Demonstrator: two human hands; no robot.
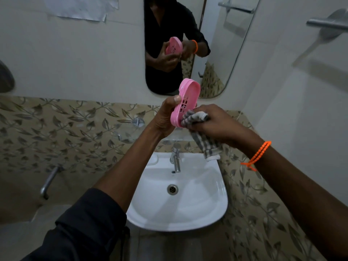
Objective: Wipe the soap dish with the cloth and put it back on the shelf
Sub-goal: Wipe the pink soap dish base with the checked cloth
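Note:
A pink oval soap dish (188, 98) with drain slots is held upright above the sink, gripped at its left edge by my left hand (166, 117). My right hand (216, 121) clutches a grey-and-white checked cloth (196, 117) and presses it against the dish's lower end. The loose tail of the cloth hangs down below my right hand toward the sink. A glass shelf (175, 136) sits on the wall just under my hands, mostly hidden by them.
A white sink (207, 213) with a chrome tap (176, 161) is directly below. A mirror (216, 53) hangs ahead and reflects me. Another tap (49, 181) juts out at the left. A towel bar (327, 23) is on the right wall.

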